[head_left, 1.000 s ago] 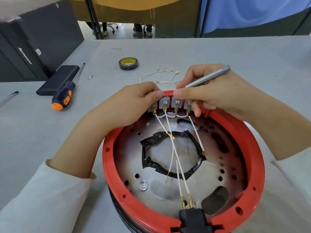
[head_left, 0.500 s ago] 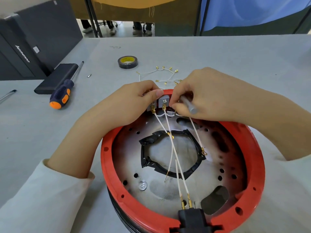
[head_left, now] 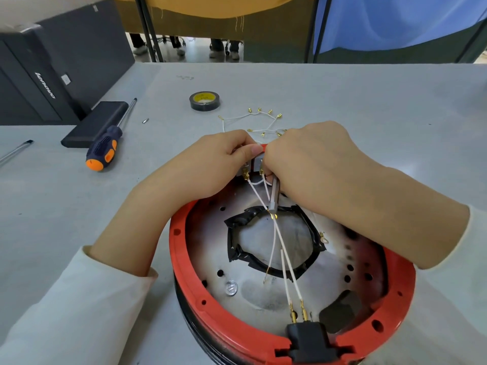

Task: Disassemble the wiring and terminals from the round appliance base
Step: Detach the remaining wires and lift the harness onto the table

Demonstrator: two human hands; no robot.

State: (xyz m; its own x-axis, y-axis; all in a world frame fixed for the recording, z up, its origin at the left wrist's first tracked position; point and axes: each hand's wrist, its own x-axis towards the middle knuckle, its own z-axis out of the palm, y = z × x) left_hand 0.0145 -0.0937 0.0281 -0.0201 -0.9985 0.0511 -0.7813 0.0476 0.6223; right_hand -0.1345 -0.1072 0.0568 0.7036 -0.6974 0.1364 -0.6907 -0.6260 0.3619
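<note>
At the far edge of the round base (head_left: 263,335), both hands meet over a row of grey metal terminals (head_left: 257,164). The left hand (head_left: 208,169) curls over the red rim, its fingertips pinching the terminal block. The right hand (head_left: 313,167) is closed round a thin grey metal tool (head_left: 274,198), whose end sticks out below the fist toward the middle of the base; its working tip is hidden, so what it bears on I cannot tell. Thin white wires (head_left: 283,248) with brass ends run from the terminals across the base to a black plug socket (head_left: 308,341) set in its near rim. The base is a red plastic ring around a dull, scorched metal plate with small holes and a ragged ring of black tape (head_left: 274,243) at its centre. Beyond the base lie loose white wires with brass clips (head_left: 259,122), then a roll of black tape (head_left: 204,100). Left of the base rest an orange-and-navy screwdriver (head_left: 105,148) and a flat black slab (head_left: 96,123), with open grey table (head_left: 369,101) to the right.
</note>
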